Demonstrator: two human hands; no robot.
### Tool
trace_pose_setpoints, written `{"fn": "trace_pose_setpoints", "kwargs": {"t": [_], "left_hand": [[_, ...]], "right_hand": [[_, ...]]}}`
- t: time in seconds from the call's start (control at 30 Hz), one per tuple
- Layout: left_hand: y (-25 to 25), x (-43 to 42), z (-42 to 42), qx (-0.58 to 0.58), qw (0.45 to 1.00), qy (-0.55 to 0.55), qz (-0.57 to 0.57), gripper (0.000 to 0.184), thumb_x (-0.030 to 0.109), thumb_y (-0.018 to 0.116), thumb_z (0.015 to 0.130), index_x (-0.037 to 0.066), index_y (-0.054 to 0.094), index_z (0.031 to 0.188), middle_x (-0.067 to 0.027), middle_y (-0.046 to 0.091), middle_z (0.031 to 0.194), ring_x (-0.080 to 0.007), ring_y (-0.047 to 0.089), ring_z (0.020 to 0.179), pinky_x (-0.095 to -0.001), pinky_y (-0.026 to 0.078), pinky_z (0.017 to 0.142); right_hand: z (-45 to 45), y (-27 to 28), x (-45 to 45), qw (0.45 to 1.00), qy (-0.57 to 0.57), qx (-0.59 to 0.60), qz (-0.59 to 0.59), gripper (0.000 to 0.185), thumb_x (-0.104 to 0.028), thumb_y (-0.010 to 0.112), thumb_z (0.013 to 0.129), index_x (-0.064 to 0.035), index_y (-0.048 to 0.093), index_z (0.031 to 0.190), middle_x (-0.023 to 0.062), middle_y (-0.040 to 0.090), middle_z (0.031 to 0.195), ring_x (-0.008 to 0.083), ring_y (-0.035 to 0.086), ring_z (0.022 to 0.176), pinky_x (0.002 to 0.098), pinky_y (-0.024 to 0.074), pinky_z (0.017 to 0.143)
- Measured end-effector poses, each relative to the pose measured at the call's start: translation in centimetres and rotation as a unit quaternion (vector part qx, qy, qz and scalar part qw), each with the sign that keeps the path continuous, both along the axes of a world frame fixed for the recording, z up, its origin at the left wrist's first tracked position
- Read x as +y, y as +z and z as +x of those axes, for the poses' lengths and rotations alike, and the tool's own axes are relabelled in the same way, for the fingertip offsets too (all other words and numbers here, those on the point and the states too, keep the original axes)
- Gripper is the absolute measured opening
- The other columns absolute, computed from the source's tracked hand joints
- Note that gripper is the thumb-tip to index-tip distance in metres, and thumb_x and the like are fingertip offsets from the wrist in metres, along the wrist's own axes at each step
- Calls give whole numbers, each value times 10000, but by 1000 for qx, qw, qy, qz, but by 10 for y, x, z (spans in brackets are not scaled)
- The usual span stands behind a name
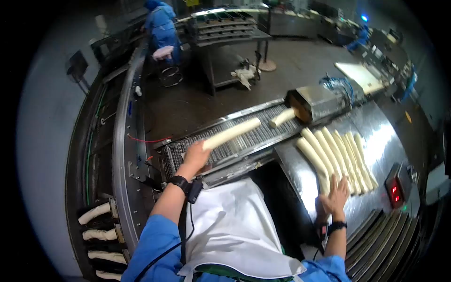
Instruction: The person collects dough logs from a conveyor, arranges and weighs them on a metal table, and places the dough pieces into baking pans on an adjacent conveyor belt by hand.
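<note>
My left hand [196,154] is closed round the near end of a long pale dough roll [233,133] over the metal mesh conveyor [181,145]. Farther along the belt, a second dough roll [283,117] lies partly inside the mouth of a metal housing [317,101]. On the steel table [380,141] to the right, several dough rolls [324,152] lie side by side in a row. My right hand [335,196] rests with fingers stretched out at the near ends of these rolls, touching them. Its palm side is hidden.
Dough rolls [96,213] lie in dark trays at the lower left. A box with a red display [395,191] stands on the table's right side, above long dark trays [383,239]. A person in blue [162,28] stands at the back left beside a metal rack [225,30].
</note>
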State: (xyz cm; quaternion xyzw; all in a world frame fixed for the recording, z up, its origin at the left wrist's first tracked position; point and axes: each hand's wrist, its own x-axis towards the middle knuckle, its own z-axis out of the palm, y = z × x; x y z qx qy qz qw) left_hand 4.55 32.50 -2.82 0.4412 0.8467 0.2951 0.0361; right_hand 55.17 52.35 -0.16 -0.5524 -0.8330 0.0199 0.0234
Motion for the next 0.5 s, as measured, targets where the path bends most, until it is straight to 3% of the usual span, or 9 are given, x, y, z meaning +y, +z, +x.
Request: {"fn": "trace_pose_setpoints", "kwargs": {"t": [0.1, 0.23, 0.27, 0.43, 0.5], "left_hand": [[10, 4, 16, 32, 998, 0, -48, 412, 255, 616, 824, 32, 582, 1169, -208, 626, 1041, -375, 602, 975, -439, 480, 873], [2, -8, 20, 38, 998, -27, -43, 421, 221, 622, 803, 92, 571, 1201, -168, 637, 1024, -356, 604, 949, -446, 477, 837], [8, -16, 22, 25, 998, -36, -48, 423, 240, 633, 803, 100, 576, 1198, -158, 636, 1024, -350, 605, 943, -444, 477, 831], [14, -63, 22, 37, 998, -23, -43, 447, 319, 677, 787, 121, 593, 1179, -126, 633, 1014, -328, 609, 933, -436, 479, 812], [28, -82, 25, 31, 992, 22, -122, 470, 356, 677, 791, 114, 584, 1184, -101, 621, 1022, -291, 603, 964, -427, 477, 807]], "right_hand": [[-9, 5, -6, 1000, -14, -23, -9, 942, -479, 682, 627, -274, 308, 1468, 263, 132, 1527, 423, 116, 1412, 563, 108, 1111], [-14, 10, -4, 1000, -7, -4, -23, 909, -465, 694, 615, -307, 353, 1443, 175, 151, 1550, 432, 127, 1403, 633, 101, 1083], [-13, 6, -1, 1000, -21, 7, -21, 898, -433, 719, 598, -316, 385, 1423, 115, 167, 1556, 429, 141, 1398, 669, 104, 1068], [-5, -7, 5, 999, -4, 42, -15, 853, -422, 742, 570, -305, 470, 1369, 47, 186, 1558, 436, 160, 1387, 664, 110, 1075], [-5, -5, 2, 999, -3, 50, -13, 798, -429, 746, 567, -260, 532, 1316, 50, 187, 1557, 438, 159, 1385, 653, 115, 1081]]}}
